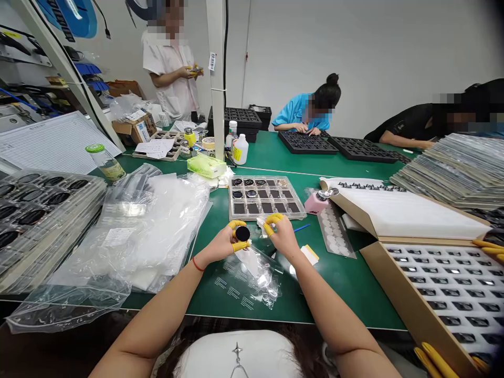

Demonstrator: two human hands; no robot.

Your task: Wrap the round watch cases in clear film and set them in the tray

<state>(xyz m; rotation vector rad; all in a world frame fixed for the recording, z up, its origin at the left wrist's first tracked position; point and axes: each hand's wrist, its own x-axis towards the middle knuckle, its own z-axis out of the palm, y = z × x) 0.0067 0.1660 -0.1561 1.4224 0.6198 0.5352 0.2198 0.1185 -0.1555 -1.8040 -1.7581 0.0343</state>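
Observation:
My left hand, with yellow finger cots, grips a round black disc by its edge between thumb and fingers. To its right, my right hand, also in yellow finger cots, pinches a crumpled white tissue. Just beyond both hands lies a clear compartment tray, where several round dark discs sit in the back-left pockets; other pockets show dark square bottoms. Under my hands are clear plastic bags with white print. A thin blue stick lies beside my right hand.
Plastic bags and stacked disc trays fill the left. A pink pump bottle stands right of the tray, near an open carton of small black parts. Yellow-tipped fingers show lower right. Several people work around the table.

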